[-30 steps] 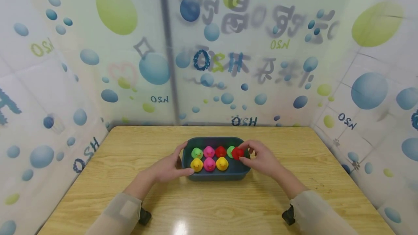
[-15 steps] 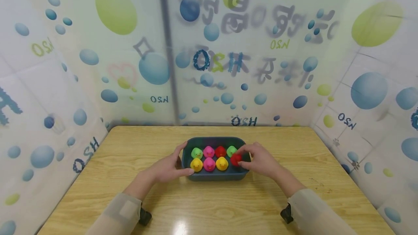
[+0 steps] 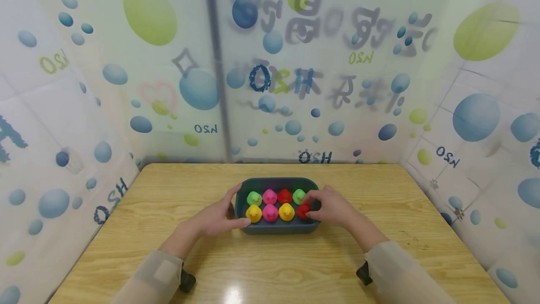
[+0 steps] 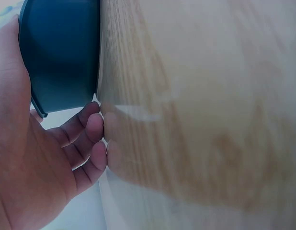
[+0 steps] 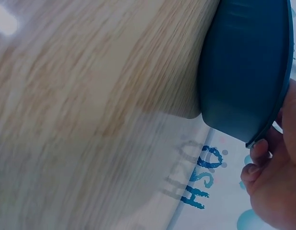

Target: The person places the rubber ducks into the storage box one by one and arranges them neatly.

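A dark blue-green rectangular tray (image 3: 280, 230) sits on the wooden table and holds toy ducks in two rows. My left hand (image 3: 213, 217) grips its left end, thumb over the front rim and index finger at the back left corner. In the left wrist view the other fingertips (image 4: 94, 127) rest on the table beside the tray wall. Thumb and forefinger of my right hand (image 3: 333, 205) pinch a red rubber duck (image 3: 302, 211) at the front right of the tray. The right wrist view shows only the tray's outside wall (image 5: 244, 72) and that hand; the duck is hidden there.
Behind the held duck is a green duck (image 3: 299, 195); to its left stands a yellow duck (image 3: 287, 212). Pink, red, green and yellow ducks fill the other places. The wooden table (image 3: 270, 266) reaches a patterned wall covering (image 3: 270, 144) at the back and sides.
My right hand has brought the red duck down and toward the front, off the green duck it overlapped, into the front row's right end. The left hand and tray have stayed put.
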Demonstrator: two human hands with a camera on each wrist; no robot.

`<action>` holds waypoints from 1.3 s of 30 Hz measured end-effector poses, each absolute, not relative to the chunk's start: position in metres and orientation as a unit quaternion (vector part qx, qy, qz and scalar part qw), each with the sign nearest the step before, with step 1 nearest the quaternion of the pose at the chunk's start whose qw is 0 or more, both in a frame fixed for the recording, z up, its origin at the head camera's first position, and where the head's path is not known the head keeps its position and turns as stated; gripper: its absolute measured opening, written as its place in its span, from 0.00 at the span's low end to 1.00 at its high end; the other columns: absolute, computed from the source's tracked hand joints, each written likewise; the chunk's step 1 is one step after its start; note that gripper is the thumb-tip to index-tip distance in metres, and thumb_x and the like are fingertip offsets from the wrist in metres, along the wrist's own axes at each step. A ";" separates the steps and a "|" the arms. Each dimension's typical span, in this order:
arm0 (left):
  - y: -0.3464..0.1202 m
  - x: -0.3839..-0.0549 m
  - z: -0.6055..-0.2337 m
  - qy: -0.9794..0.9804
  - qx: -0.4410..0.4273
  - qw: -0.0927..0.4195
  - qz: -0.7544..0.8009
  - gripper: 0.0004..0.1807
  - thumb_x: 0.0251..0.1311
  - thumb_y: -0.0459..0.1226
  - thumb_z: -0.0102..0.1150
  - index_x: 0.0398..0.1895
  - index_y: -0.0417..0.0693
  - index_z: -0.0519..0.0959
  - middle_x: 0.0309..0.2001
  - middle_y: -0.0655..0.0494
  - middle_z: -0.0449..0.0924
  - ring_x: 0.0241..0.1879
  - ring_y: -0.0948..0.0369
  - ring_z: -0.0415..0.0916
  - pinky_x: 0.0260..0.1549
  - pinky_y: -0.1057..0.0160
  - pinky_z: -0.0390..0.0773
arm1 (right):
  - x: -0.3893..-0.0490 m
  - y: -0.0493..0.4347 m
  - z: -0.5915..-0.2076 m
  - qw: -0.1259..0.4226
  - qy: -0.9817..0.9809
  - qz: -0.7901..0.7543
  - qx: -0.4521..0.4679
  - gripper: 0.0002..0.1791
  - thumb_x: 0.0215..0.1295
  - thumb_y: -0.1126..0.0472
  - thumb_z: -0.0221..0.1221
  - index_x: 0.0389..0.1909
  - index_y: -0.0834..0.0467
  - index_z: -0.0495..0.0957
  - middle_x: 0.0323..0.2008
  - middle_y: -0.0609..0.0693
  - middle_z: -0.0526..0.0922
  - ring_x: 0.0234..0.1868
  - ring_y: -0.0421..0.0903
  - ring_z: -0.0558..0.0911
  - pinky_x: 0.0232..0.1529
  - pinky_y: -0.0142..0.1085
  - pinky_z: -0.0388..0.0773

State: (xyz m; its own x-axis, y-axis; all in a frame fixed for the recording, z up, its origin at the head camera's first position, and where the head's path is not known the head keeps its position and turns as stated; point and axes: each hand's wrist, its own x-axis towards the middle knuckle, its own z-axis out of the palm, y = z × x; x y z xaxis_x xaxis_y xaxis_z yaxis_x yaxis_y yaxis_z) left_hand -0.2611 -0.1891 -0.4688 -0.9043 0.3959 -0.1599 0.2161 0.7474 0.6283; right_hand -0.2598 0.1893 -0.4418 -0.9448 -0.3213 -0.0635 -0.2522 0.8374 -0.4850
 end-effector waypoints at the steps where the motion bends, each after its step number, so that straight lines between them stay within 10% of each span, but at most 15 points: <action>1: -0.189 -0.261 -0.469 0.924 0.166 0.143 0.314 0.64 0.63 0.69 0.70 0.92 0.69 0.40 0.57 0.49 0.84 0.52 0.55 0.81 0.65 0.41 0.80 | -0.260 0.189 -0.442 0.070 0.957 -0.240 -0.149 0.14 0.67 0.56 0.77 0.51 0.43 0.89 0.46 0.41 0.87 0.48 0.46 0.72 0.51 0.43 0.76; 39: -0.189 -0.261 -0.468 0.924 0.172 0.141 0.312 0.64 0.65 0.69 0.69 0.92 0.65 0.41 0.65 0.42 0.83 0.58 0.50 0.83 0.70 0.37 0.77 | -0.257 0.183 -0.445 0.075 0.954 -0.264 -0.119 0.13 0.70 0.61 0.74 0.51 0.45 0.87 0.47 0.44 0.86 0.53 0.51 0.76 0.60 0.48 0.81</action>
